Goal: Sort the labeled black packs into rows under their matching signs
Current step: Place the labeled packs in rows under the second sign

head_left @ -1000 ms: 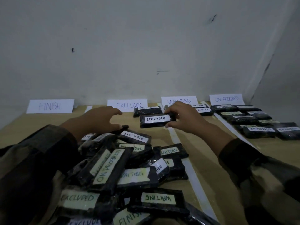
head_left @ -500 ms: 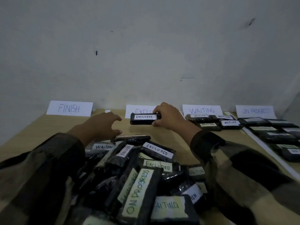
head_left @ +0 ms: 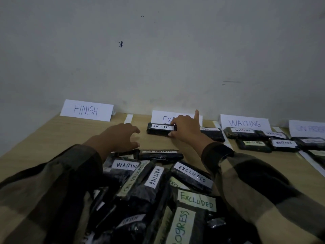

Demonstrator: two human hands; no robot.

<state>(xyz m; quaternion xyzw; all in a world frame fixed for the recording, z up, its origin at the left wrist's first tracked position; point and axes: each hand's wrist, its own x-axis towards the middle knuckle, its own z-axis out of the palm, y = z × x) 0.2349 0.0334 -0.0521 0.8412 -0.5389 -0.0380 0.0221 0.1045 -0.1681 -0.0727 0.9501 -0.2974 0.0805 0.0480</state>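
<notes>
My right hand (head_left: 187, 128) pinches the right end of a black pack labeled EXCLUDED (head_left: 159, 130), which lies on the wooden table (head_left: 61, 132) just below the EXCLUDED sign (head_left: 161, 118). One finger of that hand points up. A second EXCLUDED pack (head_left: 213, 133) lies to the right, partly hidden by my wrist. My left hand (head_left: 121, 137) hovers with loosely curled fingers above the near pile of mixed packs (head_left: 158, 191), holding nothing. The FINISH sign (head_left: 86, 110) has no packs below it.
Several packs lie under the WAITING sign (head_left: 244, 123), and more lie under the ON PROGRESS sign (head_left: 307, 128) at the right edge. White tape strips (head_left: 128, 118) divide the columns. A grey wall stands right behind the signs.
My right hand carried the EXCLUDED pack forward and left and set it down below the EXCLUDED sign. My left hand stayed above the pile.
</notes>
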